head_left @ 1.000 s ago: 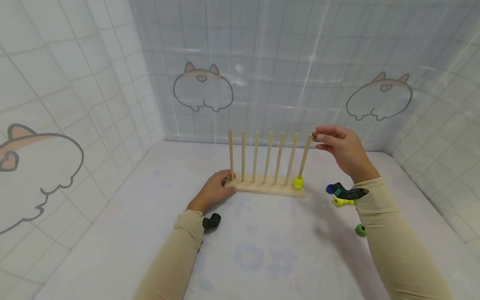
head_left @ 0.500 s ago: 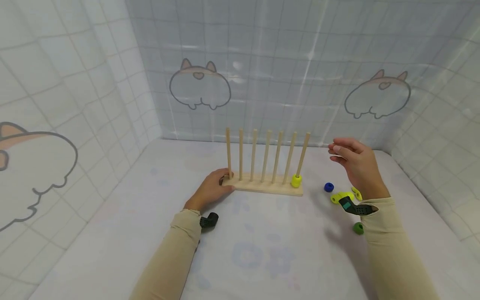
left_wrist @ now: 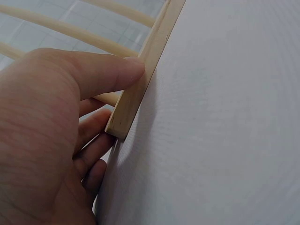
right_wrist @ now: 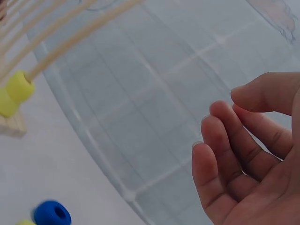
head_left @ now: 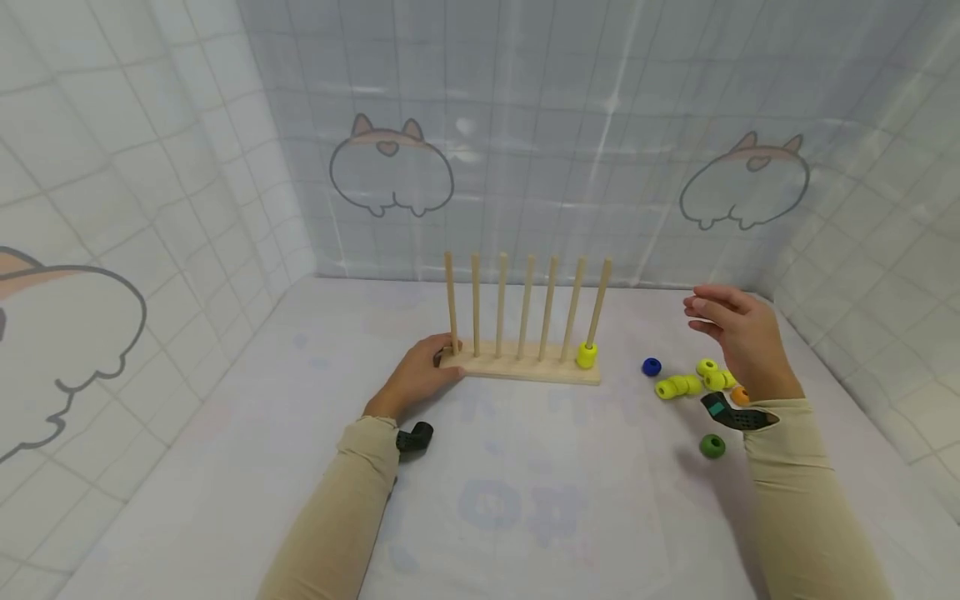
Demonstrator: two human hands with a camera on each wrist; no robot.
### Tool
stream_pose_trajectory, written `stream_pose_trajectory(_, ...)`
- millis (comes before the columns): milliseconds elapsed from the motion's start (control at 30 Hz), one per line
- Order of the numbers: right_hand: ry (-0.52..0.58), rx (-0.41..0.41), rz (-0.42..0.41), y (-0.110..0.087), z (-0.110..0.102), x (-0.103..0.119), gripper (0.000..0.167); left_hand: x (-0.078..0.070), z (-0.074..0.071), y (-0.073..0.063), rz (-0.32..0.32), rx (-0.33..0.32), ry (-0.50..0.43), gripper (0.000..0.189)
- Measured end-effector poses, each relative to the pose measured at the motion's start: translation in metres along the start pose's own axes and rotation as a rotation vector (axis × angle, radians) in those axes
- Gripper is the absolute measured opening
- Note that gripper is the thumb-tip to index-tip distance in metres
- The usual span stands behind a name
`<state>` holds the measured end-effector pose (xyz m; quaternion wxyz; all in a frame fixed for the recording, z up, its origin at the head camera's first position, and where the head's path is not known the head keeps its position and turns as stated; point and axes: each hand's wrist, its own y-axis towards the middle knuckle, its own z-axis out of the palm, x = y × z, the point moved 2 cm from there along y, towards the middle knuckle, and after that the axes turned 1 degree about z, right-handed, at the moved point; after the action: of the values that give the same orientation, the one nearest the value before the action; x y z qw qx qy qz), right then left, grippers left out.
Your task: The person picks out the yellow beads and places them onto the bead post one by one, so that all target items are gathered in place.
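In the head view a wooden peg rack (head_left: pixel 517 364) stands on the white cloth with its pegs upright. Yellow beads (head_left: pixel 587 357) sit at the foot of its rightmost peg; the right wrist view also shows these yellow beads (right_wrist: pixel 19 87) stacked there. My left hand (head_left: pixel 416 377) grips the base's left end, thumb on the near edge of the wooden base (left_wrist: pixel 131 98) and fingers round behind. To the right of the rack my right hand (head_left: pixel 744 337) is raised over the table, fingers loosely bent and holding nothing. Its thumb (right_wrist: pixel 267 92) lies close to the fingers.
Right of the rack lie a blue bead (head_left: pixel 651 367), a row of yellow beads (head_left: pixel 677 387) and more yellow beads (head_left: pixel 716 379). An orange bead (head_left: pixel 741 396) is partly hidden by the right wrist. Nearer me is a green bead (head_left: pixel 712 446). Patterned cloth walls (head_left: pixel 525 150) rise around the table.
My right hand has moved away from the top of the rightmost peg, rightward and a little lower, uncovering more loose beads. My left hand keeps its grip on the rack.
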<state>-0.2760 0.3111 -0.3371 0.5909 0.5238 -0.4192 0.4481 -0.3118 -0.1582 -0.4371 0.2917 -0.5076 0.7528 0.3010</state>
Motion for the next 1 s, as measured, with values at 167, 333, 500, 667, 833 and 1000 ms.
stream_pose_trajectory(167,-0.003,-0.025,0.024,0.001,-0.019,-0.006,0.032,-0.001,0.001,-0.001,0.004,0.003,-0.004,0.049)
stream_pose_trajectory(333,0.036,-0.049,0.041,0.0,-0.036,-0.008,0.031,-0.001,0.0,-0.002,0.002,0.002,-0.003,0.047)
stream_pose_trajectory(500,0.073,-0.083,0.078,-0.004,-0.051,-0.01,0.025,-0.001,-0.001,-0.001,0.016,0.001,0.0,0.046)
stream_pose_trajectory(667,0.068,-0.095,0.115,-0.01,-0.066,-0.013,0.023,0.0,-0.001,0.0,0.024,0.002,0.004,0.047)
stream_pose_trajectory(833,0.008,-0.098,0.155,-0.016,-0.08,-0.021,0.026,-0.001,-0.002,-0.001,0.014,0.006,0.006,0.048)
stream_pose_trajectory(1000,-0.112,-0.087,0.214,-0.019,-0.091,-0.031,0.037,-0.002,-0.002,-0.002,0.009,0.007,0.003,0.049)
